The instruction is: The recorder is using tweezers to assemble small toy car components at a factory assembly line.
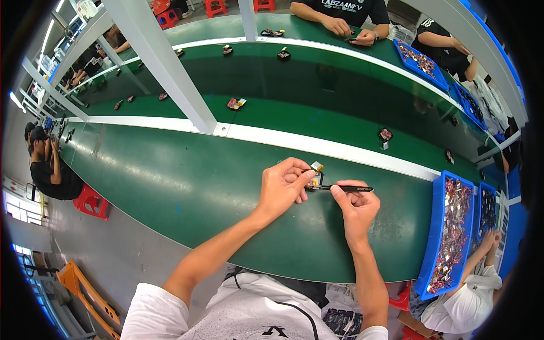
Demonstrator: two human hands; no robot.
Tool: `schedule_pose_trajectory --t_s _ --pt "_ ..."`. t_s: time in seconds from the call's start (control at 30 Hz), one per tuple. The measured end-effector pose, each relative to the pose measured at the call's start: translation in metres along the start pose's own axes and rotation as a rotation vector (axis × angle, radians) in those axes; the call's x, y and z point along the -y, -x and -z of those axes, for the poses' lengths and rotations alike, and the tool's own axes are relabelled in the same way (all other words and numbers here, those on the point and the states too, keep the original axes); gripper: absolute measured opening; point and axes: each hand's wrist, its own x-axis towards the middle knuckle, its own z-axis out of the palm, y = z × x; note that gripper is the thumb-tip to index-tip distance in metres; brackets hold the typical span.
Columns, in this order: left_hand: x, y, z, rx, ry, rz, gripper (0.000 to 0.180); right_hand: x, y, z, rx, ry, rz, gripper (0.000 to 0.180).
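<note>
My left hand (283,188) pinches a small electronic assembly (318,179) with a dark frame, held just above the green worktop (226,187). A flat silver battery with a yellow edge (317,166) sticks out at its far side. Black tweezers (357,188) lie sideways in my right hand (358,212), closed around them. Their tips point left and reach the assembly. My fingers hide part of the piece, so what the tips grip cannot be made out.
To the right stands a blue tray (433,238) heaped with small red and silver parts, beside another blue tray (479,198) of black parts. Beyond a white rail (317,147), a green conveyor (317,122) carries scattered assemblies. A white post (170,62) rises ahead. Co-workers sit around.
</note>
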Motion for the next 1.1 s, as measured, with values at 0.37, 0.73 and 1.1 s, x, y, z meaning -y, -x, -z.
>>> schedule_pose_trajectory --t_s 0.37,0.73,1.1 --pt "0.0025 0.0020 -0.0014 0.064 0.017 -0.015 0.017 -0.0017 -0.0007 -0.0013 0.037 -0.068 -0.056 0.010" --pt "0.0049 0.0019 -0.0009 0.071 0.030 -0.051 0.017 0.0081 -0.0013 -0.0011 0.069 -0.120 -0.129 0.008" --pt "0.0043 0.0009 0.0023 0.088 0.029 -0.041 0.017 0.0035 -0.0023 -0.0003 0.072 -0.136 -0.087 0.009"
